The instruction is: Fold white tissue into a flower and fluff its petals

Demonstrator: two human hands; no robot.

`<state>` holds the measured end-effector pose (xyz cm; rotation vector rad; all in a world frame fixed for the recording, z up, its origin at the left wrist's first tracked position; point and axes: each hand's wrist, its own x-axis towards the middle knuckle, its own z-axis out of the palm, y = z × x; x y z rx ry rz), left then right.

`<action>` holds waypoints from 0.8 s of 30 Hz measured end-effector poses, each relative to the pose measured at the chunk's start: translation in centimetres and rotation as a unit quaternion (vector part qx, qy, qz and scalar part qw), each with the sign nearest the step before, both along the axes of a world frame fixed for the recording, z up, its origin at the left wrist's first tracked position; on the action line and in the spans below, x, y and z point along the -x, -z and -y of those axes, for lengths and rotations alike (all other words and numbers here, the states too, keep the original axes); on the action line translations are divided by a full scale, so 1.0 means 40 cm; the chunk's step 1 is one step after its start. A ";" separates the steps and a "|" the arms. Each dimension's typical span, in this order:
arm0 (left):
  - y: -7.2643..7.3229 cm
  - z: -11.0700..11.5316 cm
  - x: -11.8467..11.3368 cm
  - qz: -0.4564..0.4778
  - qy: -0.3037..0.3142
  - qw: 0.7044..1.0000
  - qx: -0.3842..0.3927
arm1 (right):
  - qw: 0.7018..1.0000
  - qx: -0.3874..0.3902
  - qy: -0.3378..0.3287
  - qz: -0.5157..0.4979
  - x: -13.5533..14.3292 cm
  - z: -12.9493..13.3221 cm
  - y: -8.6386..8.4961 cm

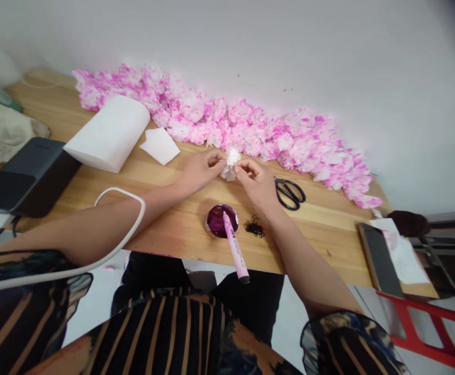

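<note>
Between my two hands is a small white tissue paper flower (233, 156), held above the middle of the table. My left hand (207, 167) pinches its left side with thumb and fingertips. On the other side, my right hand (256, 179) grips the paper the same way. Below them stands a small round pot of dark purple liquid (215, 221), with a pink marker pen (235, 250) leaning in it and sticking out over the table edge. A little heap of black ties or wires (255, 226) lies right of the pot. Black-handled scissors (290, 194) rest beside my right wrist, their blades hidden.
A long row of pink-and-white paper flowers (243, 125) runs along the wall. Left are a stack of white tissue (108, 133), folded white sheets (160, 146), a dark box-shaped device (27, 174) and a white cable (133, 229) crossing my left arm. A phone (379, 260) lies right.
</note>
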<state>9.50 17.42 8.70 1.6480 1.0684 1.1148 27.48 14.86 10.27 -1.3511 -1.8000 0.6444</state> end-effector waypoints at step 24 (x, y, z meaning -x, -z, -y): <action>-0.005 0.002 0.005 0.004 -0.009 1.000 0.004 | 0.991 0.020 0.044 -0.121 -0.024 -0.015 -0.022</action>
